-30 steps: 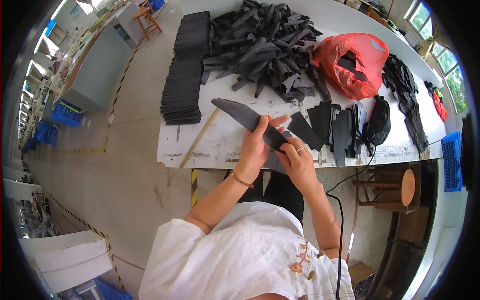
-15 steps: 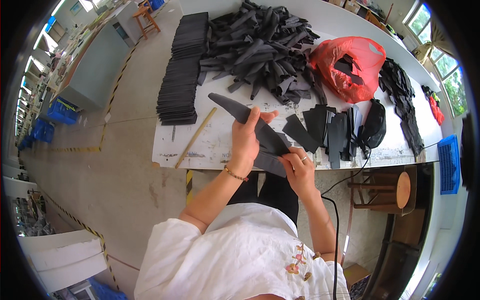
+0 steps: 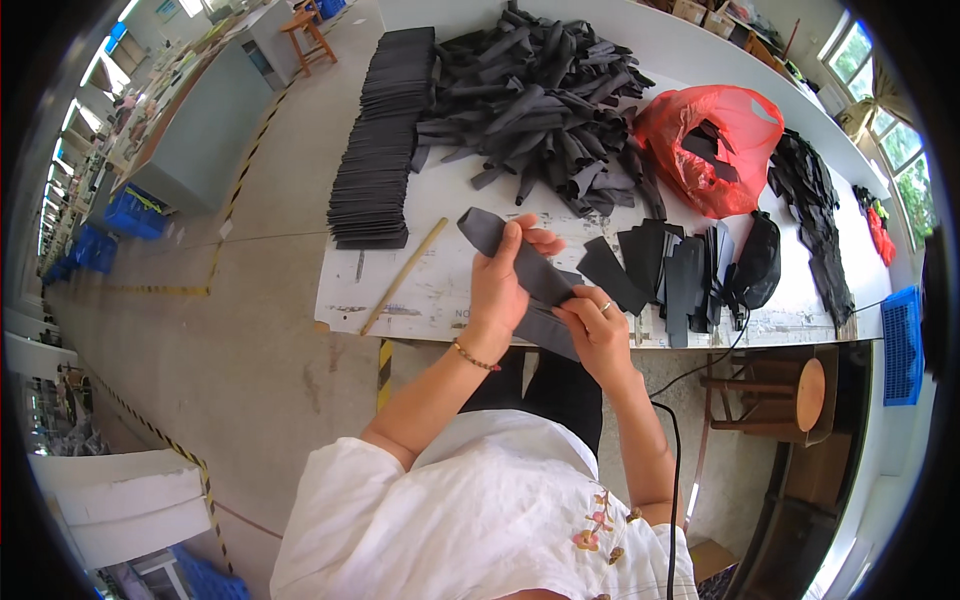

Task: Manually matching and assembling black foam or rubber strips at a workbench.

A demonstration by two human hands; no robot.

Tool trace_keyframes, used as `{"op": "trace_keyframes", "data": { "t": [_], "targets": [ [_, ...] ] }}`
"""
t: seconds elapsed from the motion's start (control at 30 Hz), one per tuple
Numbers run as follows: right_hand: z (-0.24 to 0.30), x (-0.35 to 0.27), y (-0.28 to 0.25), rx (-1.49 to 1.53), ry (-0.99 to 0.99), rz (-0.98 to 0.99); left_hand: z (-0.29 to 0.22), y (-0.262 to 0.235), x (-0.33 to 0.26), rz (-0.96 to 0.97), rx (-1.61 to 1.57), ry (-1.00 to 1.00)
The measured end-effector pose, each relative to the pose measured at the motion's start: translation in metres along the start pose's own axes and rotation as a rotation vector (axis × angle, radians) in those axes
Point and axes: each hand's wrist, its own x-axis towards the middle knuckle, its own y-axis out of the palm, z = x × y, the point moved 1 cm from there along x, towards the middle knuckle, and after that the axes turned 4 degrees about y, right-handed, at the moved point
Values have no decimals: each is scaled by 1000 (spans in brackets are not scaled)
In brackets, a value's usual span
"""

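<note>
A black fabric strip (image 3: 540, 275) is stretched slantwise between my hands, just above the table's front edge. My left hand (image 3: 497, 295) is closed around its upper part, thumb on top and fingers behind. My right hand (image 3: 597, 335) pinches the lower end, where another flat black length hangs below. The strip's upper end looks curled or folded over. Beyond my hands lies a big heap of loose black fabric pieces (image 3: 545, 95), many of them rolled like tubes. To its left stands a long, neat stack of folded black pieces (image 3: 375, 160). Flat black pieces (image 3: 685, 285) are spread right of my hands.
A wooden stick (image 3: 403, 275) lies on the white table (image 3: 450, 200). Farther right are a red plastic bag (image 3: 745, 125) holding black scraps, a black pouch-like thing (image 3: 760, 260) near a cord, and black strips (image 3: 815, 235). A wooden stool (image 3: 808, 395) stands below the table edge.
The strip's upper end, flat and pointed before, now appears shorter and folded over. Both hands keep their hold on it. The whole view has shifted slightly.
</note>
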Motion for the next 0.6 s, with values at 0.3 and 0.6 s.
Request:
{"op": "trace_keyframes", "data": {
  "t": [0.3, 0.6],
  "targets": [
    [0, 9, -3, 40, -2, 46, 16, 0, -11, -47, -54, -13],
    [-2, 16, 1, 133, 75, 96, 22, 0, -12, -59, -162, -28]
  ]
}}
